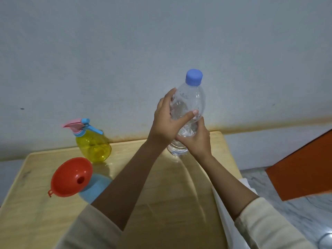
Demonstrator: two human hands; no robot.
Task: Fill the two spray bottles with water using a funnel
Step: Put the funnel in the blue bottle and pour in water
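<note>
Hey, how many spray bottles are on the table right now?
2. A yellow plastic spray bottle with a pink and blue trigger head stands at the table's far left. A blue bottle sits nearer, mostly hidden under the red funnel and the left forearm.

No text, label, brand, number or sign could be read on anything in view. The clear water bottle [187, 108] carried some faint raised marks near its shoulder, but they were too blurred to make out as letters. The yellow spray bottle [94, 146] and the red funnel [71, 177] bore no print.
</note>
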